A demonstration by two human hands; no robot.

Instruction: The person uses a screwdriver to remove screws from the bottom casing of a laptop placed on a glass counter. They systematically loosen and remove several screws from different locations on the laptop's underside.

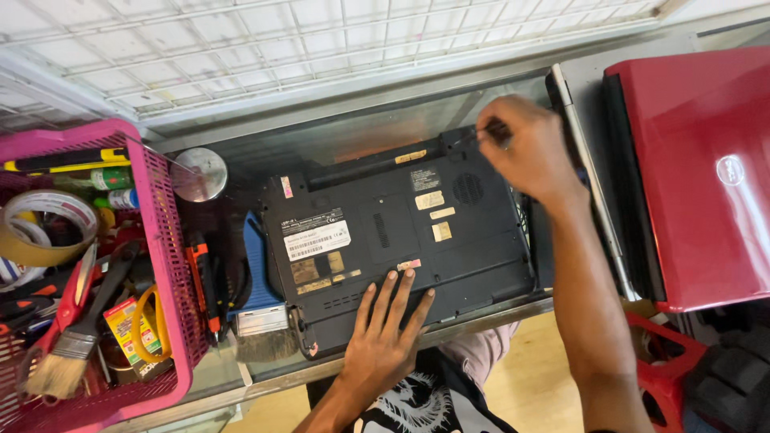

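Head view: I see a black laptop (393, 232) lying underside-up on the glass table (241, 369). The left hand (383, 333) is spread flat on its near edge, apparently to keep it from sliding. The right hand (525, 148) pinches a thin screwdriver (473, 136) at the far corner, tip down on the case, probably at a screw. Left of the left hand: a blue-handled brush (257, 297) and a pink basket (172, 240) of tools and tape. Right of the right hand: a red laptop (698, 176). White wire grid (321, 40) beyond; wooden floor below.
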